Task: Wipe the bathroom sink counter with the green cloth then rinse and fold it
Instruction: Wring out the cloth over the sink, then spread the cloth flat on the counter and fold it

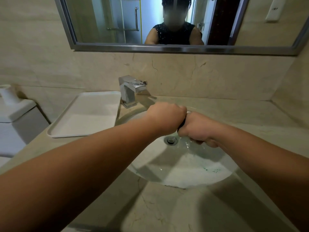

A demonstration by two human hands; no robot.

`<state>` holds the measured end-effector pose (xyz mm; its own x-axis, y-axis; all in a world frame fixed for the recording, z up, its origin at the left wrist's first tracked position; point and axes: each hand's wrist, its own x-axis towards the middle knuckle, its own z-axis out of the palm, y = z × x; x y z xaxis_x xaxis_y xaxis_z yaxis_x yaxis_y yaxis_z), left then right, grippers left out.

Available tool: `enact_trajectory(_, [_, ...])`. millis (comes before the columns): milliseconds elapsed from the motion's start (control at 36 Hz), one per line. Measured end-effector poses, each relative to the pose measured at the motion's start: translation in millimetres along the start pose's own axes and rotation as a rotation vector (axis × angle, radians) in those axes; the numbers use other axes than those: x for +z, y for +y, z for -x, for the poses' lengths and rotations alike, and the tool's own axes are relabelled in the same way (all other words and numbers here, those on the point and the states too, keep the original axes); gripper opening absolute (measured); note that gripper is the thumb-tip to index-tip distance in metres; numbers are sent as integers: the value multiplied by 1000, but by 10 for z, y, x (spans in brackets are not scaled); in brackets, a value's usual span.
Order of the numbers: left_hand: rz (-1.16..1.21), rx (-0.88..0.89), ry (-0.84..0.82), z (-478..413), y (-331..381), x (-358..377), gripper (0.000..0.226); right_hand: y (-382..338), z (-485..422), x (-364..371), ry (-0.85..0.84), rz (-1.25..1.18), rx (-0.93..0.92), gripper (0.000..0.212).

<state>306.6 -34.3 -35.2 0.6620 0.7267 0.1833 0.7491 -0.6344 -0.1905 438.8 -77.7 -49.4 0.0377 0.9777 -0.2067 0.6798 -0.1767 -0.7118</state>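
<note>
Both my fists are clenched side by side over the white sink basin [180, 171]. My left hand [165, 117] and my right hand [196, 127] squeeze the green cloth [182, 123], of which only a thin dark sliver shows between them. Water runs down from under my right hand into the basin beside the drain [170, 140]. Small green specks lie on the wet basin floor at the right. The beige marble counter [167, 208] surrounds the basin.
A square chrome faucet [130, 90] stands behind the basin at the left. A white tray [87, 114] lies on the counter to the left of it. A white toilet tank [18, 118] is at far left. A mirror [167, 22] hangs above.
</note>
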Motion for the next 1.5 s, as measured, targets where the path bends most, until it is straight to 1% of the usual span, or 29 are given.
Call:
enact_trajectory(28, [18, -14, 2, 6, -30, 20, 17, -8, 7, 3, 19, 57, -35, 8])
enact_trajectory(56, [47, -30, 2, 10, -70, 42, 21, -27, 24, 8, 30, 129, -72, 10])
enact_trajectory(111, [116, -45, -16, 45, -164, 32, 28, -80, 70, 6, 23, 240, -122, 26])
enact_trajectory(167, [198, -55, -78, 95, -256, -29, 30, -129, 109, -23, -3, 245, -128, 35])
enact_trajectory(222, [301, -87, -152, 157, -344, -109, 32, -183, 151, -65, -10, 268, -156, 35])
enact_trajectory(278, [366, -117, -209, 232, -437, -188, 34, -253, 208, -92, -2, 289, -217, 30])
enact_trajectory(333, [414, -143, -280, 327, -541, -271, 33, -334, 266, -96, 8, 245, -268, 24])
enact_trajectory(389, [548, -182, -351, 441, -652, -347, 29, -393, 295, -77, 29, 168, -309, 15])
enact_trajectory(500, [909, -227, -450, 716, -845, -455, 18, -488, 331, -7, 42, -52, -386, 16])
enact_trajectory(556, [1005, -249, -495, 835, -930, -492, 21, -540, 360, 35, 45, -131, -423, 22])
enact_trajectory(611, [1083, -268, -506, 980, -1023, -525, 27, -625, 398, 111, 41, -172, -458, 24])
enact_trajectory(667, [1164, -286, -474, 1042, -1073, -536, 31, -663, 405, 140, 62, -185, -472, 22])
enact_trajectory(694, [1189, -296, -430, 1095, -1100, -543, 30, -698, 410, 161, 75, -186, -481, 20])
enact_trajectory(806, [1192, -340, -189, 1273, -1202, -577, 22, -896, 413, 249, 139, -186, -487, 29])
enact_trajectory(861, [1203, -364, -85, 1353, -1246, -599, 22, -1011, 423, 290, 144, -191, -481, 25])
enact_trajectory(972, [1175, -382, 54, 1538, -1332, -693, 23, -1224, 448, 350, 172, -171, -526, 29])
enact_trajectory(1056, [1109, -407, 157, 1661, -1401, -778, 31, -1376, 450, 417, 235, -156, -591, 21])
enact_trajectory(1139, [1176, -429, 236, 1747, -1461, -813, 29, -1523, 431, 493, 228, -178, -627, 19])
enact_trajectory(1194, [1251, -425, 245, 1802, -1486, -842, 25, -1615, 422, 524, 225, -174, -644, 23])
enact_trajectory(1250, [1294, -397, 187, 1900, -1514, -886, 15, -1683, 403, 551, 205, -263, -634, 24])
enact_trajectory(1333, [1235, -396, 32, 2074, -1629, -918, 22, -1749, 342, 554, 174, -433, -581, 25])
enact_trajectory(1389, [1216, -426, -19, 2182, -1741, -921, 27, -1785, 323, 547, 159, -513, -551, 24])
enact_trajectory(1444, [1216, -490, 5, 2279, -1865, -918, 28, -1812, 320, 548, 160, -558, -509, 22])
enact_trajectory(1500, [1239, -536, 60, 2360, -1960, -917, 26, -1815, 302, 559, 148, -540, -444, 18])
